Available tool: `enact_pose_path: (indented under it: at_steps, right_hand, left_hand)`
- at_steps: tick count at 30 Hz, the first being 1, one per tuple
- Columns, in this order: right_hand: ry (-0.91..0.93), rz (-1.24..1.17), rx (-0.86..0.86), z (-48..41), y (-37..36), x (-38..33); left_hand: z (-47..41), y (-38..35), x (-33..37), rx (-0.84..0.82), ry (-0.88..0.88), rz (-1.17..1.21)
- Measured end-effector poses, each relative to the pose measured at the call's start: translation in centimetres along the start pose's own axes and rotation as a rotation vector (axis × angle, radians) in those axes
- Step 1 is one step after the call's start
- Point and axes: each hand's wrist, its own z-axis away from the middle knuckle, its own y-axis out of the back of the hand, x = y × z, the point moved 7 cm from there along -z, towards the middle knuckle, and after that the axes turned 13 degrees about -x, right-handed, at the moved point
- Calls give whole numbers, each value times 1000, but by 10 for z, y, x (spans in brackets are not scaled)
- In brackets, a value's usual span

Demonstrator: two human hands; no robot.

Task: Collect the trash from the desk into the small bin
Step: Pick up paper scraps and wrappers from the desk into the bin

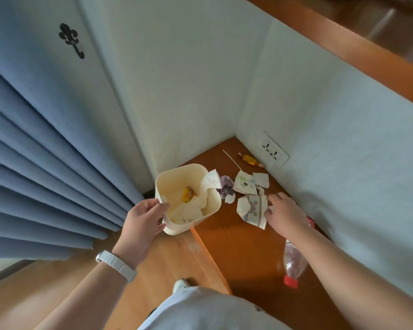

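The left hand (143, 219) grips the cream small bin (208, 206) at frame centre, already holding tissue and a wrapper. Right hand (284, 214), fingers spread, rests on torn paper scraps (252, 208); a candy wrapper (250, 160), stick (231, 159) and plastic bottle (293, 260) remain on the desk (236, 246)

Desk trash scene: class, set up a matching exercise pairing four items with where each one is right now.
Items:
1. small bin
2. plastic bottle
3. gold candy wrapper
4. patterned paper scrap

Places:
A. by the wall socket
B. under the right hand's fingertips
C. held at the desk edge by the left hand
D. lying beneath the right forearm

Pairs: 1-C, 2-D, 3-A, 4-B
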Motion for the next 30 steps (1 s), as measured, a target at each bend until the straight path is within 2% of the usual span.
enact_pose_path:
  at_steps: [3,10,19,24,30]
  right_hand:
    - [-75,56,-95,-13,-15,25]
    - [-36,199,-157,-32,-34,28]
    - [3,135,-158,-35,-41,25]
    - [-15,51,-32,-22,-15,27]
    - [143,-140,194,19,42,-6]
  left_hand:
    - [-5,-8,1,-3,9,-7]
    - [-14,-30,4,-18,17,-30]
    - [-9,-36,5,-4,22,-58]
    - [-6,-34,5,-10,17,-55]
    - [0,-39,6,-48,0,-72]
